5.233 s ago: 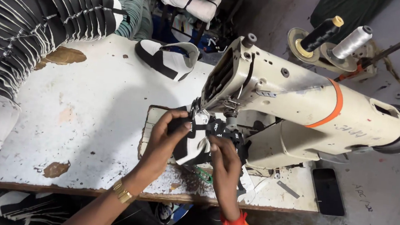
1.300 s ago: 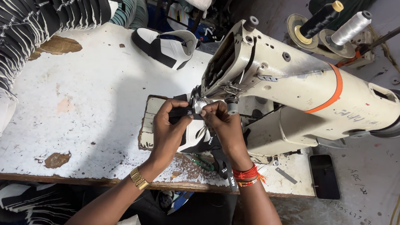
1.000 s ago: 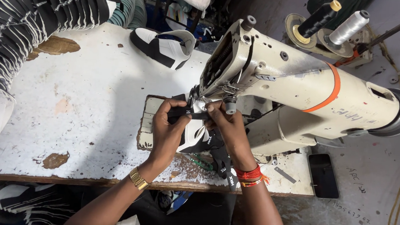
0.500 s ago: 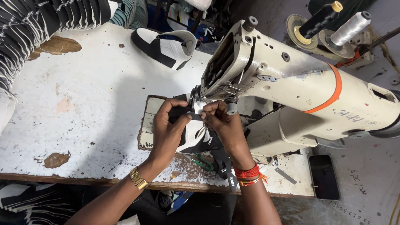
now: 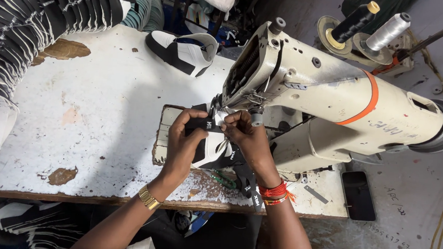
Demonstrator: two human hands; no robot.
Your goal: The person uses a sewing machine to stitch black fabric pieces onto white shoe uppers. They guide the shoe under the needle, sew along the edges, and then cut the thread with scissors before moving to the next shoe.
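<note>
Near the front edge of the bench [image 5: 73, 128], under the head of the sewing machine [image 5: 329, 96], both hands grip a black-and-white shoe piece [image 5: 210, 147]. The left hand [image 5: 183, 142] pinches its black strip; the right hand [image 5: 249, 140] clamps its other side by the needle.

A small black label [image 5: 206, 124] with white marks is pinched in the left grip [image 5: 186, 143] just beside the needle. A black printed strap [image 5: 248, 182] with white marks is seen hanging below the right grip [image 5: 247, 137], over the desk [image 5: 73, 128] edge. A dark, blank phone screen [image 5: 358, 195] lies flat at the desk's right end, below the machine.
</note>
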